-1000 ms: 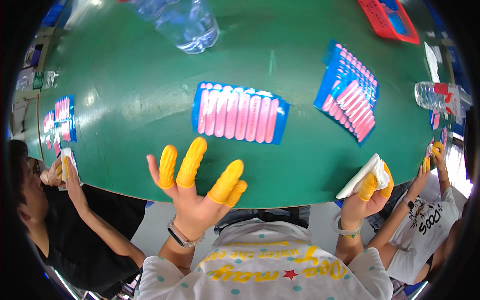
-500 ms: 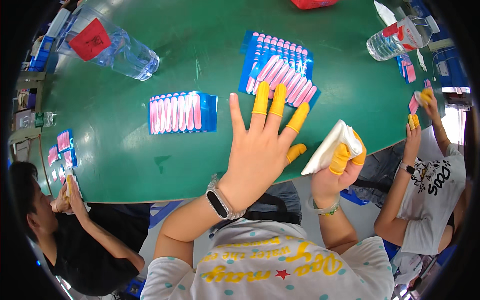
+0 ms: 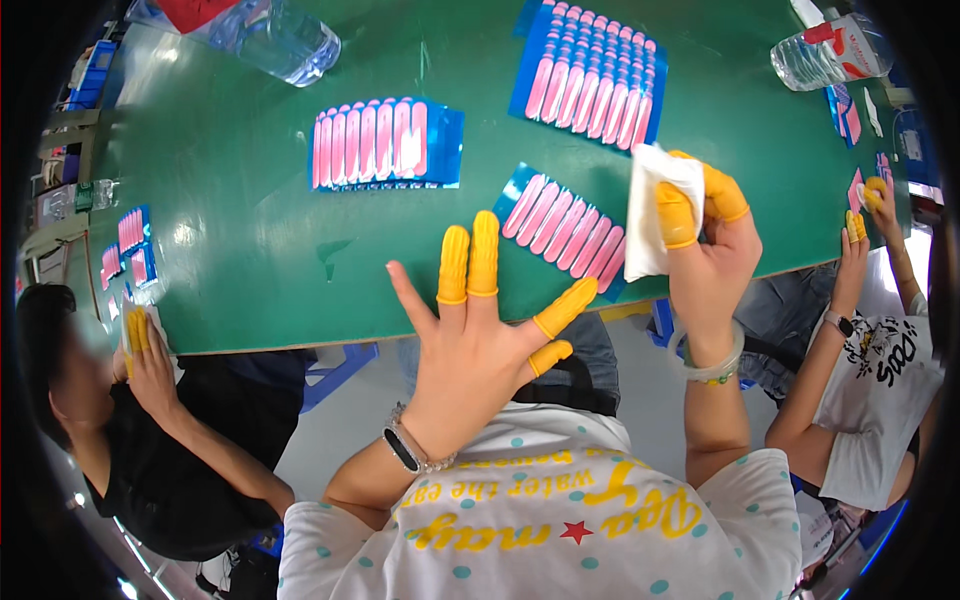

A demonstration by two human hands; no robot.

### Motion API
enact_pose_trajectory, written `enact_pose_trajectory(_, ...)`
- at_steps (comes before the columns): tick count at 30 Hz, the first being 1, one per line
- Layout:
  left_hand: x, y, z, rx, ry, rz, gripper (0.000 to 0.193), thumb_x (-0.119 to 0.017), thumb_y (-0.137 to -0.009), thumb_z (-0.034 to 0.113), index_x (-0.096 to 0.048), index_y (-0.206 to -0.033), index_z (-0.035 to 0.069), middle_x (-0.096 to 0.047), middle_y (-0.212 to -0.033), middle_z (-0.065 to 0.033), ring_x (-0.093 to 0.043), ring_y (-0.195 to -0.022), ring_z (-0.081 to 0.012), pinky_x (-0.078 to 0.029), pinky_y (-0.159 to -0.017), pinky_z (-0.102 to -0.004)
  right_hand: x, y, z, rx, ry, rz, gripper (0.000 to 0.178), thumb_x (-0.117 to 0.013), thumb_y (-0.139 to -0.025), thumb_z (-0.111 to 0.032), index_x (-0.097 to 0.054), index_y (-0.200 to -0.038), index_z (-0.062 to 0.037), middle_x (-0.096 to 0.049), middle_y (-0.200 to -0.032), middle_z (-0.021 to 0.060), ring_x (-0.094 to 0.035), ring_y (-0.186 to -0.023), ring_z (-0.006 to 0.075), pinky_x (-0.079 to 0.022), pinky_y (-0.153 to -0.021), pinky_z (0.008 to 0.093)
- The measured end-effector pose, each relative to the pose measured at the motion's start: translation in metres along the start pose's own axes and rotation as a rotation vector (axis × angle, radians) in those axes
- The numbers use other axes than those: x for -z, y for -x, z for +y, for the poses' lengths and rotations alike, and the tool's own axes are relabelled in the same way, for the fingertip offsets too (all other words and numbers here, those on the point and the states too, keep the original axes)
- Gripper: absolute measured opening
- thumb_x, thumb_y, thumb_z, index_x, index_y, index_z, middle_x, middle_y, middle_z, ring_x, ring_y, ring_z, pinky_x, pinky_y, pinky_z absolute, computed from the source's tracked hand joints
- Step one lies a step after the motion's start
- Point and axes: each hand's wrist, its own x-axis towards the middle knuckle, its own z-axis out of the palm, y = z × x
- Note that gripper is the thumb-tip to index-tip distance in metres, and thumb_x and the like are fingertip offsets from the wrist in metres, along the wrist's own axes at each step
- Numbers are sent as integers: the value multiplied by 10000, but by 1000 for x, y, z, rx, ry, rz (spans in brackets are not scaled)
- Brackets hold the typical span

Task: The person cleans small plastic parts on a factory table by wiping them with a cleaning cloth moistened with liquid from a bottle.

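Note:
A single blue sheet with a row of pink, round-ended strips (image 3: 563, 228) lies tilted near the table's front edge. My left hand (image 3: 468, 345) is spread beside it, with the index fingertip at the sheet's near right corner. Yellow finger cots cover its thumb and three fingers; the little finger is bare. In my right hand (image 3: 715, 265), also with yellow finger cots, a folded white cloth (image 3: 652, 215) is pinched just right of the sheet. Farther back lies a stack of similar blue sheets (image 3: 595, 80). Another pink-and-blue stack (image 3: 375, 143) sits to the left.
A large clear bottle (image 3: 285, 40) lies at the back left of the green table (image 3: 230, 230). A smaller water bottle (image 3: 830, 55) is at the back right. Co-workers sit on both sides, each handling a white cloth, with similar pink sheets (image 3: 132, 230) near the left one.
The single sheet has come off the far stack toward me, along with my left hand. My right hand has moved up beside it with the cloth. The whole view has shifted slightly.

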Motion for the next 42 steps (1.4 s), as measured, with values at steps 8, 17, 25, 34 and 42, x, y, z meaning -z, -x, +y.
enact_pose_trajectory(8,-24,2,-11,-62,-107,123,577,-701,-775,455,-538,-1321,545,-353,-1478,-302,-331,-1412,-403,-101,-1070,-775,-31,-33,-2,567,779,-411,265,-767,-733,-219,-684,-931,-63,-642,-726,63,-611,-631,242,-485,-631,351)
enact_pose_trajectory(17,-22,1,-14,-67,-81,134,579,-696,-789,424,-525,-1326,555,-386,-1453,-290,-346,-1407,-391,-130,-1083,-749,-33,-47,1,716,874,-455,262,-757,-666,-208,-671,-869,-66,-609,-665,63,-592,-588,221,-480,-603,342)
enact_pose_trajectory(25,-24,2,-13,-78,-66,171,604,-726,-754,427,-537,-1313,557,-402,-1431,-296,-373,-1384,-395,-147,-1087,-742,-34,-45,-4,697,838,-465,265,-757,-652,-193,-654,-864,-71,-605,-672,48,-609,-607,225,-473,-605,342)
enact_pose_trajectory(34,-22,2,-16,-90,-92,165,598,-722,-753,424,-544,-1308,557,-404,-1425,-302,-377,-1376,-403,-148,-1094,-731,-34,-41,-7,660,874,-482,419,-797,-588,-170,-699,-986,-86,-577,-681,59,-557,-619,265,-486,-586,362)
enact_pose_trajectory(42,-23,1,-16,-96,-110,161,588,-719,-770,419,-541,-1315,549,-402,-1422,-299,-369,-1380,-400,-144,-1096,-731,-37,-40,-8,715,876,-438,387,-789,-598,-173,-694,-959,-68,-582,-670,69,-565,-600,264,-487,-578,361)
